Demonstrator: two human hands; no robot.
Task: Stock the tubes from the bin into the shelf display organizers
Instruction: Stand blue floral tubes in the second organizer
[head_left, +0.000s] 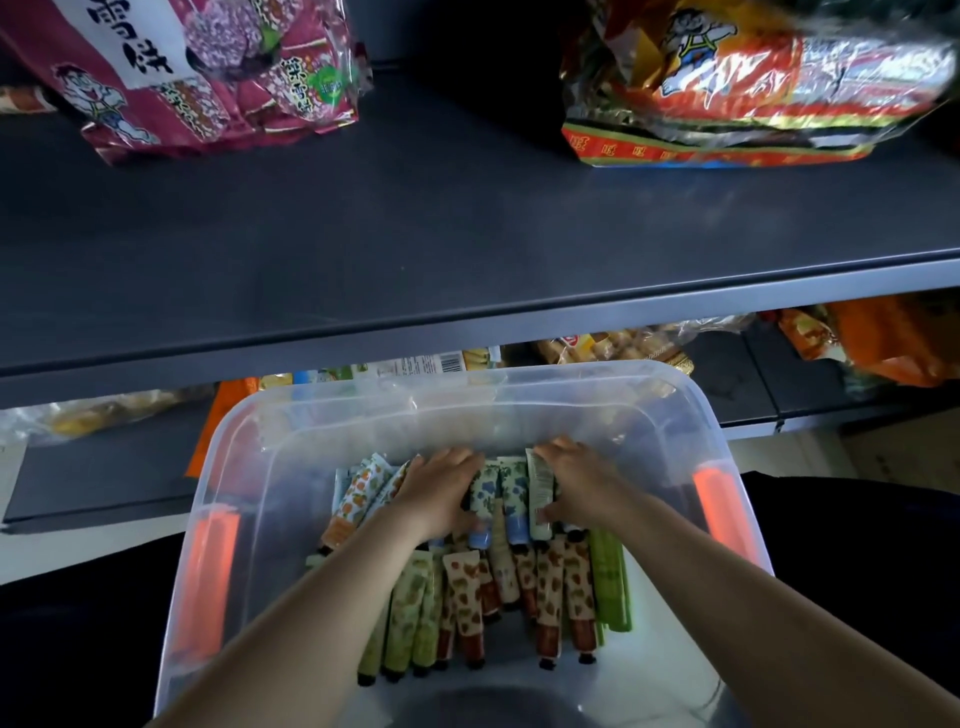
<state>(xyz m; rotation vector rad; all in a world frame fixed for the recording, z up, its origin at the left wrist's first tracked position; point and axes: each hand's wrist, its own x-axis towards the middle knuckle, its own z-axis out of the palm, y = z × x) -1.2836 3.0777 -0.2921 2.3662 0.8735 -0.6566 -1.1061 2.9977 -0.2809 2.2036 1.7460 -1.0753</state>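
A dark grey shelf (415, 234) spans the upper half of the view. A pink snack bag (197, 73) lies at its back left and an orange snack bag (753, 88) at its back right. More packaged goods sit on the lower shelf (779, 384) behind the bin.

Below the shelf edge is a clear plastic bin (291, 467) with orange handle latches on both sides. The tubes (467, 597) lie in two rough rows on the bin floor: orange, blue and green floral prints in the far row, green and brown prints in the near row.

Both hands reach into the far row. The left hand (436, 499) lies palm-down across the orange- and blue-print tubes, fingers bent over them; whether they grip cannot be told. The right hand (576, 483) grips a green-capped tube (540, 493), fingers over its crimped end, thumb at its lower part.
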